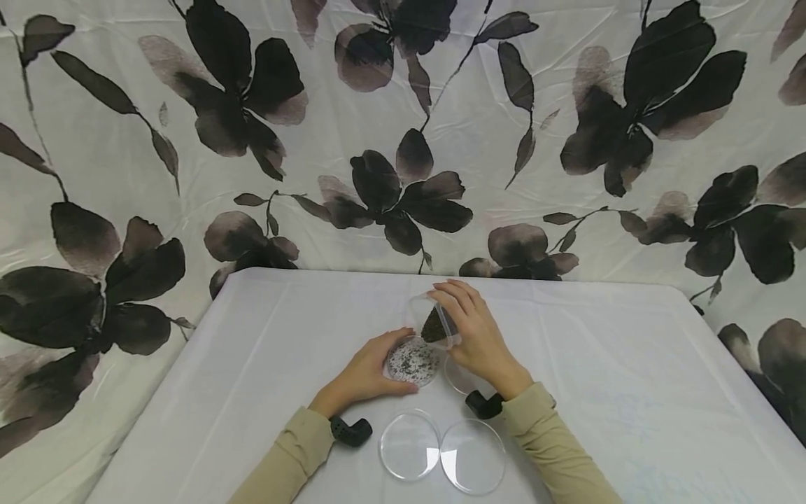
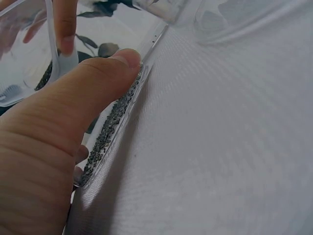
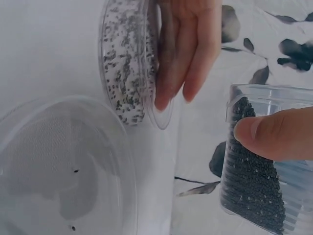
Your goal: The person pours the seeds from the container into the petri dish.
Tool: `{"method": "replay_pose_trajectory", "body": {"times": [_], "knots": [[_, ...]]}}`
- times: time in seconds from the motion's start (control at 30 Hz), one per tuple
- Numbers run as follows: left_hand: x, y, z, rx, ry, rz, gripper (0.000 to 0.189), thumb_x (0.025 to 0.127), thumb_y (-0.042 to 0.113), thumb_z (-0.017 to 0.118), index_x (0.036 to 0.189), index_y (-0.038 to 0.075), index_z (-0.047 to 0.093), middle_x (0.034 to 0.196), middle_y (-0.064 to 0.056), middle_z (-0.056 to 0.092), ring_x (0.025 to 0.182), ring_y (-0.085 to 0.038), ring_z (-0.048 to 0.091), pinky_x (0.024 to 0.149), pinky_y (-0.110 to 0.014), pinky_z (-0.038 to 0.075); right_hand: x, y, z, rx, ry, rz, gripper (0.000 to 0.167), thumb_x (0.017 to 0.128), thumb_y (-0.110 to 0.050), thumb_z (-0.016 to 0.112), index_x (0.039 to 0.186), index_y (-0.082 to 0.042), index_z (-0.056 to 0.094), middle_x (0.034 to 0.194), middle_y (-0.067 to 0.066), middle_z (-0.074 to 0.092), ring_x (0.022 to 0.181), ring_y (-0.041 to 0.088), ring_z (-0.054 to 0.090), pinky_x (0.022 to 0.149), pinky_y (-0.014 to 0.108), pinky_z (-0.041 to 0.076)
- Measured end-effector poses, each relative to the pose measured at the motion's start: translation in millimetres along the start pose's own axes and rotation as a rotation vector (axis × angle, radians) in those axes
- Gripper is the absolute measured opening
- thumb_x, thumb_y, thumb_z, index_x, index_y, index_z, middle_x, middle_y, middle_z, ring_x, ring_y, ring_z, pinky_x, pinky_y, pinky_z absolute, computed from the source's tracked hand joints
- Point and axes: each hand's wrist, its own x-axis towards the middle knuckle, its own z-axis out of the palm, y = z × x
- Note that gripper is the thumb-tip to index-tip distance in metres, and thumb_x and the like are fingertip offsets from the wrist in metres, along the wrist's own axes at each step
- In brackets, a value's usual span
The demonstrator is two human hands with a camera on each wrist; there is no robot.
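Observation:
My left hand [image 1: 365, 367] grips a clear petri dish [image 1: 413, 362] by its sides, thumb at the near edge and fingers at the far edge. Small dark grains lie scattered over the dish's bottom; the left wrist view shows them banked along the wall near the thumb [image 2: 110, 78]. In my right hand [image 1: 483, 339] is a clear plastic tub [image 3: 293, 215], held tilted just above and right of that dish. Dark, seed-like grains [image 3: 249, 181] are heaped against one side of the tub. Partly under the right hand stands another clear dish [image 3: 63, 196] with a couple of stray grains.
Two clear round dishes or lids, a left one [image 1: 409, 448] and a right one [image 1: 472, 458], lie side by side nearer the front. All stand on a white-covered table [image 1: 252, 392]. A flower-patterned cloth [image 1: 327, 140] hangs behind the far edge.

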Motion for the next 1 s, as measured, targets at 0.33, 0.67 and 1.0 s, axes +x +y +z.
{"method": "replay_pose_trajectory", "body": {"times": [0.33,0.67,1.0], "knots": [[-1.5,0.7,-1.0,-0.006,-0.008,-0.023,0.099,0.068,0.05,0.088,0.15,0.016,0.043,0.15,-0.003,0.047,0.137,-0.03,0.043,0.113,-0.051,0.032,-5.4,3,-2,0.229,0.033,0.257,0.098,0.055,0.002,0.094,0.14,-0.005,0.047,0.14,0.014,0.049,0.131,0.034,0.04,0.111,0.05,0.031],[-3.4,0.2,-1.6,0.0,-0.016,-0.037,0.1,0.067,0.05,0.088,0.15,0.016,0.043,0.15,-0.003,0.047,0.137,-0.03,0.043,0.112,-0.051,0.032,-11.6,7,-10,0.501,0.027,0.657,0.1,0.061,-0.005,0.095,0.146,-0.019,0.043,0.146,0.005,0.045,0.133,0.032,0.041,0.109,0.059,0.033],[-4.3,0.8,-1.5,0.008,-0.024,-0.053,0.099,0.067,0.051,0.088,0.15,0.017,0.044,0.151,-0.002,0.046,0.138,-0.03,0.042,0.113,-0.052,0.031,-25.1,33,-16,0.828,0.189,0.664,0.093,0.064,0.015,0.085,0.144,0.001,0.04,0.141,0.023,0.046,0.14,0.027,0.035,0.116,0.056,0.023]]}}
